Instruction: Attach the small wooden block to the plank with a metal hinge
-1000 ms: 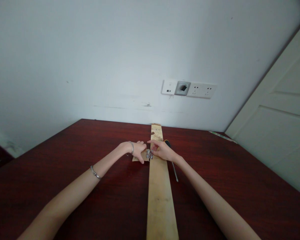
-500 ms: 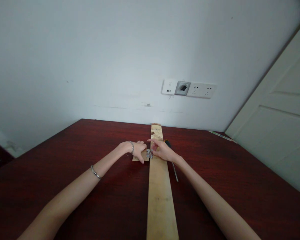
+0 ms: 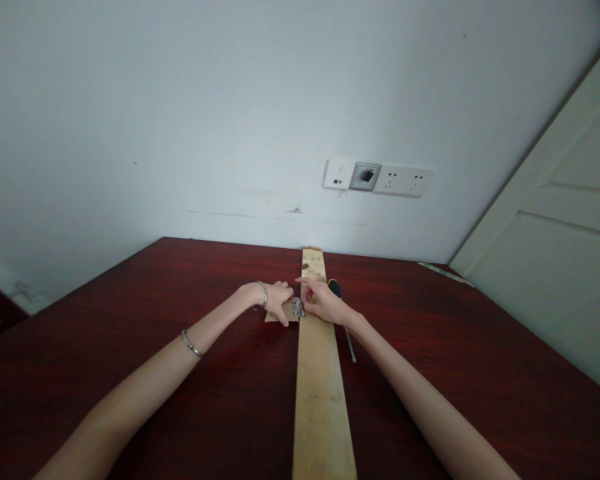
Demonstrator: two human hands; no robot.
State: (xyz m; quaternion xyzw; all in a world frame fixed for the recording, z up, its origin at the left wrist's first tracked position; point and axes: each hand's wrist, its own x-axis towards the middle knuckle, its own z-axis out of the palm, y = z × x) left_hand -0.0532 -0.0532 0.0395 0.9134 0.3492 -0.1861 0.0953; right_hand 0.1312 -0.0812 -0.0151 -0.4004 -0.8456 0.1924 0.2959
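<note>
Mid-board, at the left edge of the board (image 3: 323, 387): small metal hinge (image 3: 297, 307), approx. half over the board, half over the block (image 3: 291, 312) butted up to that edge on the left. Joint is v. close; can't tell if there's a gap. Board's long axis runs from the viewer to the wall (image 3: 180, 100); block sticks out sideways from it, approx. square to it.

L hand (image 3: 279, 300): left of board, laid over block, thumb on the near side, other fingers on the far side. Can't tell if it's clamping or just pressing. R hand (image 3: 325, 303): over board, coming in from its right, thumb + fingers curled at hinge's board-side leaf. Fingertips too small to read, so can't tell if they're pinching the leaf, a screw or nothing.

Key relation: hinge sits between both hands, just left of R fingertips, pin line approx. parallel to board edge. R is nearer the board-side leaf, L nearer the block side.

Screwdriver (image 3: 335, 288): just right of board, handle toward wall, tip toward viewer, partly hidden by R wrist, no hand on it. All on the dark red table (image 3: 225, 413).
</note>
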